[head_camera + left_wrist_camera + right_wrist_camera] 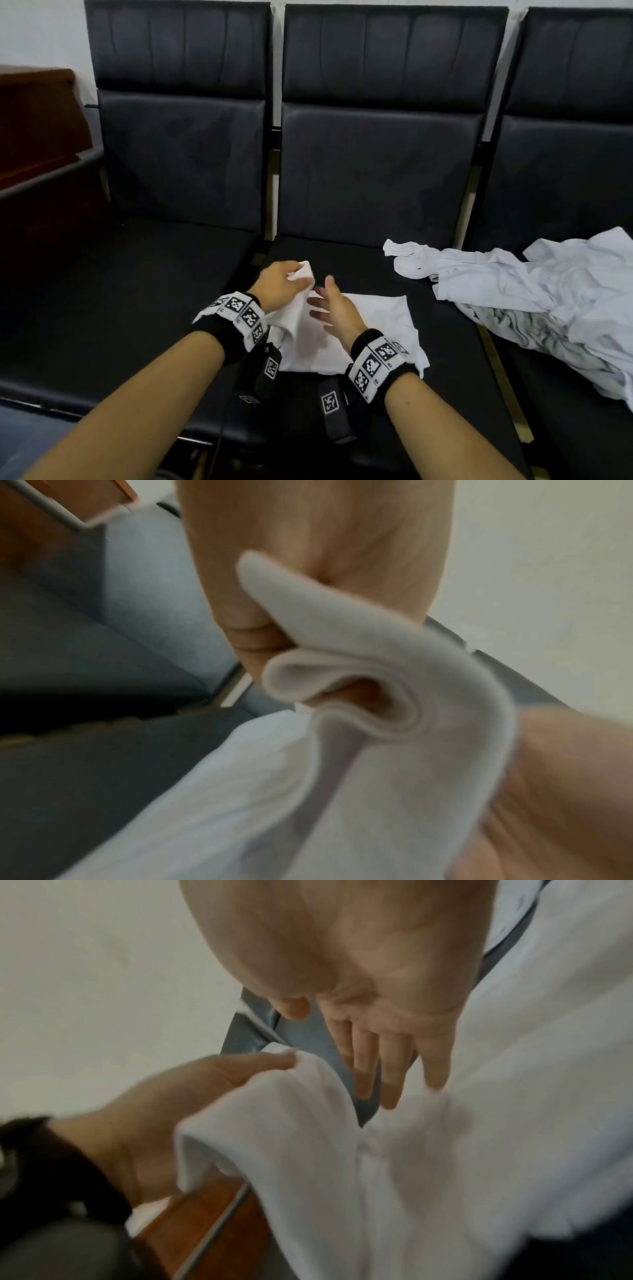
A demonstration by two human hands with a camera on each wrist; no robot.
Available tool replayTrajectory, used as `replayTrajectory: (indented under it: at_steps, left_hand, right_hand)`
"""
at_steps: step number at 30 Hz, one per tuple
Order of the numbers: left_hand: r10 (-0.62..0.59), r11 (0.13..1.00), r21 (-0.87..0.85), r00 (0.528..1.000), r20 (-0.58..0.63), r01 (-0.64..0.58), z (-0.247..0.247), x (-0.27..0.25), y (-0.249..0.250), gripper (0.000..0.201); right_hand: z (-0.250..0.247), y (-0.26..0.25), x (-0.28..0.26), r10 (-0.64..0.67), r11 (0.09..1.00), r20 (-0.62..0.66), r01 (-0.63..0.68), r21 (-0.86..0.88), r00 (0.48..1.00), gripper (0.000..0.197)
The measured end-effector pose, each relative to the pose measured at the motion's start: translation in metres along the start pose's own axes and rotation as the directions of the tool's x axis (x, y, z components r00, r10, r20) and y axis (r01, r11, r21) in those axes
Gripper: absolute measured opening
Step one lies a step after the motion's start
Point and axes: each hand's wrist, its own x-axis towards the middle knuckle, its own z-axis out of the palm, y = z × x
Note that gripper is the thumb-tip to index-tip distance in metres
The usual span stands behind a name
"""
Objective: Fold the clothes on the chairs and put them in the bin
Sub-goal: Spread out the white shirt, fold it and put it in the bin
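A partly folded white garment point(370, 318) lies on the middle chair seat point(342, 260). My left hand point(284, 284) grips one bunched corner of it and lifts that corner off the seat; the left wrist view shows the folded white cloth point(342, 696) pinched in my curled fingers point(246, 631). My right hand point(332, 308) hovers over the garment with fingers straight and spread, holding nothing. In the right wrist view its fingers point(394, 1069) point down at the white cloth point(411, 1177), beside my left hand point(192, 1096).
A heap of unfolded white and grey clothes point(548, 291) spreads over the right chair seat and onto the middle seat's right edge. The left chair seat point(120, 308) is bare black. A dark wooden cabinet point(37, 137) stands at far left. No bin is in view.
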Motion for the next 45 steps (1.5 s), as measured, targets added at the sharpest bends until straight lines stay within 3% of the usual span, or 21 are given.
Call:
replayTrajectory:
  at_steps: [2,4,7,9,11,13,16,19,23,25,28,31,34,39,41,44,45]
  left_hand:
    - [0.0,0.999,-0.037,0.995,0.104,0.004,0.029,0.003,0.015,0.021]
    - [-0.044,0.991,-0.115,0.968,0.247,0.074,0.049,0.002,0.031,0.028]
    - [-0.162,0.935,-0.202,0.859,0.486,0.291,0.059,-0.004,0.05,0.029]
    - [-0.195,0.909,-0.205,0.804,0.562,0.363,0.054,-0.007,0.052,0.031]
    - [-0.173,0.908,-0.235,0.821,0.543,0.347,0.046,-0.006,0.047,0.033]
    - [-0.171,0.911,-0.268,0.88,0.444,0.313,0.038,-0.004,0.039,0.035]
    - [-0.271,0.896,-0.3,0.939,0.213,0.327,0.029,0.003,0.02,0.029]
    - [-0.399,0.879,-0.241,0.912,0.099,0.411,0.019,0.009,-0.003,0.031]
    - [-0.502,0.836,-0.181,0.856,0.125,0.517,0.015,0.008,-0.024,0.018]
    - [-0.514,0.821,-0.182,0.84,0.177,0.541,0.02,0.006,-0.027,0.012]
    - [-0.477,0.838,-0.177,0.851,0.217,0.515,0.031,0.007,-0.027,0.015]
    - [-0.444,0.869,-0.109,0.859,0.255,0.482,0.039,0.011,-0.024,0.023]
    - [-0.444,0.879,-0.049,0.851,0.281,0.474,0.045,0.015,-0.022,0.03]
    - [-0.462,0.879,0.016,0.842,0.277,0.477,0.054,0.016,-0.02,0.03]
    - [-0.462,0.884,0.057,0.851,0.249,0.464,0.058,0.016,-0.019,0.034]
    - [-0.445,0.895,0.132,0.874,0.195,0.426,0.062,0.019,-0.019,0.047]
    - [-0.428,0.902,0.149,0.888,0.171,0.406,0.063,0.019,-0.018,0.047]
  right_hand:
    - [-0.019,-0.007,-0.001,0.044,0.974,0.017,-0.046,0.223,0.999,0.058]
    - [-0.04,-0.007,0.004,0.048,0.952,0.028,-0.054,0.302,0.998,0.053]
    - [-0.063,0.004,0.011,0.065,0.94,0.05,-0.078,0.333,0.997,0.065]
    - [-0.071,0.018,0.021,0.114,0.965,0.015,-0.114,0.238,0.993,0.067]
    - [-0.079,0.037,0.038,0.156,0.966,-0.019,-0.148,0.212,0.988,0.08]
    - [-0.082,0.045,0.042,0.172,0.961,-0.085,-0.148,0.233,0.981,0.084]
    - [-0.085,0.046,0.037,0.122,0.98,-0.166,-0.092,0.177,0.979,0.048]
    - [-0.095,0.041,0.034,0.063,0.993,-0.178,-0.043,0.113,0.982,0.039]
    - [-0.112,0.036,0.036,-0.038,0.981,-0.089,0.054,0.187,0.995,0.058]
    - [-0.119,0.04,0.043,-0.024,0.994,-0.141,0.039,0.105,0.99,0.066]
    - [-0.122,0.048,0.035,0.014,0.999,-0.321,-0.002,0.037,0.947,0.042]
    - [-0.123,0.051,0.025,-0.05,0.998,-0.367,0.056,0.006,0.929,0.024]
    - [-0.129,0.049,0.029,-0.101,0.995,-0.38,0.103,-0.014,0.919,0.024]
    - [-0.141,0.056,0.031,-0.097,0.981,-0.399,0.02,-0.194,0.912,0.027]
    - [-0.145,0.059,0.029,-0.123,0.961,-0.46,-0.01,-0.275,0.879,0.031]
    - [-0.148,0.06,0.024,-0.119,0.967,-0.639,-0.058,-0.248,0.76,0.031]
    - [-0.148,0.06,0.024,-0.091,0.963,-0.661,-0.103,-0.249,0.745,0.031]
